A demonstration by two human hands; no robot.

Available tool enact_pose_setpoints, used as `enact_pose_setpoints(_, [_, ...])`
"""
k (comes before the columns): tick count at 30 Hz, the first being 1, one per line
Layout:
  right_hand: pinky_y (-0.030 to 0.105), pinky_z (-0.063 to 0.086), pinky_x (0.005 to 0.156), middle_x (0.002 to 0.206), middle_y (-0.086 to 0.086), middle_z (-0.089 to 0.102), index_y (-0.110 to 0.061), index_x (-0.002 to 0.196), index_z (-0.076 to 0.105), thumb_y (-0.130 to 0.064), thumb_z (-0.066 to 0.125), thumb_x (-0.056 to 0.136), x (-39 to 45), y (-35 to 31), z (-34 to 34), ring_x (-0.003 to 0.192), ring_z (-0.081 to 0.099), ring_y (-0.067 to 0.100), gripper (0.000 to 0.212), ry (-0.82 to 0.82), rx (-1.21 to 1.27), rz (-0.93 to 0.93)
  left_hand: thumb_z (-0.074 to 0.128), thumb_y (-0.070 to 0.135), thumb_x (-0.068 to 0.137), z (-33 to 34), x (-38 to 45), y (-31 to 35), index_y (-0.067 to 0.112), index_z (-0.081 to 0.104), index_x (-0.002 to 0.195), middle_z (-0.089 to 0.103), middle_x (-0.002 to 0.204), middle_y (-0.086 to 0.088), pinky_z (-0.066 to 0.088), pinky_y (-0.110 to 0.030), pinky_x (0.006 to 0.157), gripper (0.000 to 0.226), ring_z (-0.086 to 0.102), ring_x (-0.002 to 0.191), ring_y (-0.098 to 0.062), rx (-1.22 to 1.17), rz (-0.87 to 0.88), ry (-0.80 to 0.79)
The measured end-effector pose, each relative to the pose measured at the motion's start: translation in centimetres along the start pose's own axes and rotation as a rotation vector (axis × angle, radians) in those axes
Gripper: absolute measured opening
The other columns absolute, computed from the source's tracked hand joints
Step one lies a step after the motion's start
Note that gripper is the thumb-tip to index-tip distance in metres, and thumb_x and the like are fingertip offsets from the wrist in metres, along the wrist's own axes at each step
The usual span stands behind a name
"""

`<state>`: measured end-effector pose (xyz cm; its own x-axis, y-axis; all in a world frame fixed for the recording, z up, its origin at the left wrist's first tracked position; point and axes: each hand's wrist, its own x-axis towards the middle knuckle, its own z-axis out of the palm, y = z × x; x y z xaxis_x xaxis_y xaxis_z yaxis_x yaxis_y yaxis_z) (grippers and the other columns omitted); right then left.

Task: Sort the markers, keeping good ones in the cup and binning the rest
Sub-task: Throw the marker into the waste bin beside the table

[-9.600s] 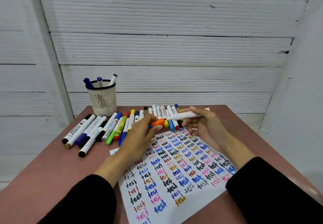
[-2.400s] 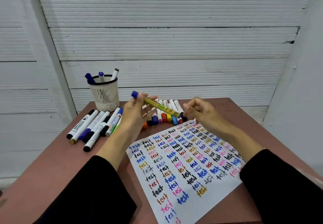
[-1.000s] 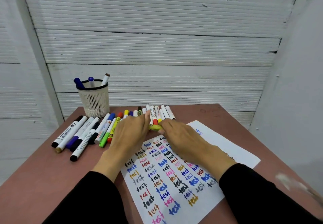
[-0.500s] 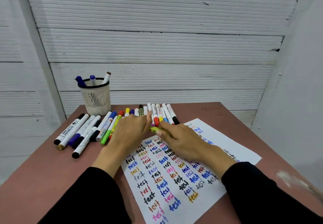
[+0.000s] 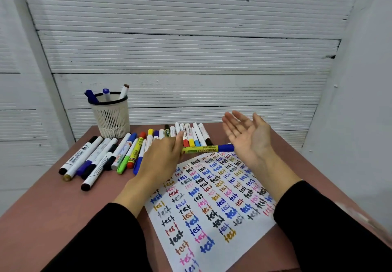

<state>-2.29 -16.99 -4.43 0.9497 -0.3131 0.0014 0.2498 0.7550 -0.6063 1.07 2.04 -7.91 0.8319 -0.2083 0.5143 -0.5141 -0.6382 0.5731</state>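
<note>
One yellow marker (image 5: 201, 149); left end hidden.
</note>
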Motion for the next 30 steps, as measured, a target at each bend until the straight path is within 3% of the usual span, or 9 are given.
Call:
enact_pose_setpoints(2, [0.039,0.044,0.104,0.114,0.022,0.064,0.003,0.109,0.059,-0.031,0.031,0.104,0.2,-0.6,-0.2,0.111,0.061,0.032,0.044,0.037,0.145,0.024,0.030,0.045,0.102,0.3,0.2,-0.4,0.003,0.053,0.054,0.057,0.053,-0.008,0.037,-0.038,0.055,0.068,0.050,0.052,-0.025,-0.058,-0.011,-0.031])
enact_pose_setpoints(5, [0.039,0.044,0.104,0.116,0.022,0.064,0.003,0.108,0.060,-0.024,0.033,0.104,0.5,-1.3,-0.8,0.111,0.060,0.031,0.038,0.093,0.174,0.026,0.027,0.045,0.102,0.1,0.0,0.0,0.004,0.049,0.056,0.051,0.047,0.005,0.036,-0.030,0.057,0.066,0.044,0.046,-0.006,-0.191,-0.050,-0.022])
enact_pose_setpoints(9, [0.036,0.047,0.098,0.112,0.016,0.066,-0.001,0.109,0.062,-0.017,0.041,0.100,0.7,-1.6,-1.4,0.109,0.062,0.027,0.027,0.116,0.016,0.056,0.025,0.045,0.102,0.4,0.7,0.0,0.010,0.054,0.088,0.041,0.067,0.001,0.031,-0.024,0.050,0.048,0.037,0.051,-0.008,-0.599,-0.279,-0.110])
enact_pose_setpoints(13, [0.034,0.050,0.092,0.106,0.009,0.069,-0.005,0.110,0.064,-0.014,0.049,0.096,0.7,-1.3,-1.4,0.099,0.063,0.021,0.022,0.091,-0.278,0.065,0.038,0.024,0.103,0.1,1.3,0.5,0.015,0.054,0.094,0.051,0.080,0.001,0.043,-0.022,0.053,0.021,0.047,0.062,-0.009,-0.999,-0.460,-0.111])
enact_pose_setpoints(17, [0.029,0.050,0.086,0.105,0.005,0.071,-0.007,0.112,0.068,-0.015,0.062,0.091,0.2,-0.4,-1.0,0.092,0.060,0.015,0.023,-0.028,-0.647,-0.001,0.052,0.017,0.098,0.0,1.2,-0.2,0.013,0.058,0.108,0.060,0.089,0.001,0.051,-0.015,0.057,0.012,0.058,0.069,-0.007,-0.799,-0.313,-0.076])
enact_pose_setpoints(20, [0.024,0.048,0.080,0.111,0.005,0.071,-0.015,0.110,0.070,-0.021,0.068,0.086,-0.6,0.6,-0.4,0.094,0.058,0.015,0.025,-0.091,-0.788,0.025,0.057,0.016,0.095,0.3,1.0,-0.1,0.020,0.060,0.099,0.065,0.092,-0.002,0.052,-0.015,0.059,0.006,0.061,0.073,-0.010,-0.713,-0.264,-0.050])
enact_pose_setpoints(23, [0.023,0.044,0.075,0.119,0.016,0.063,-0.020,0.105,0.073,-0.027,0.070,0.081,-1.2,1.1,0.0,0.089,0.050,0.018,0.024,-0.117,-0.780,0.033,0.062,0.021,0.092,0.5,0.7,0.1,0.023,0.061,0.093,0.068,0.090,-0.003,0.052,-0.019,0.062,0.002,0.062,0.074,-0.008,-0.668,-0.223,-0.062])
enact_pose_setpoints(27, [0.025,0.042,0.073,0.103,-0.001,0.074,-0.017,0.103,0.073,-0.026,0.072,0.079,-1.0,1.1,0.1,0.083,0.051,0.012,0.026,-0.077,-0.650,0.019,0.069,0.029,0.086,0.6,0.4,0.0,0.021,0.064,0.092,0.070,0.089,-0.003,0.052,-0.026,0.065,0.011,0.064,0.082,-0.015,-0.601,-0.166,-0.090])
enact_pose_setpoints(30, [0.025,0.041,0.074,0.095,-0.005,0.069,-0.016,0.101,0.075,-0.032,0.076,0.068,-0.8,1.1,-0.2,0.082,0.049,0.010,0.037,-0.068,-0.586,0.059,0.075,0.027,0.082,0.5,0.3,0.2,0.021,0.066,0.090,0.067,0.082,0.002,0.052,-0.023,0.064,0.013,0.062,0.076,-0.012,-0.550,-0.092,-0.070])
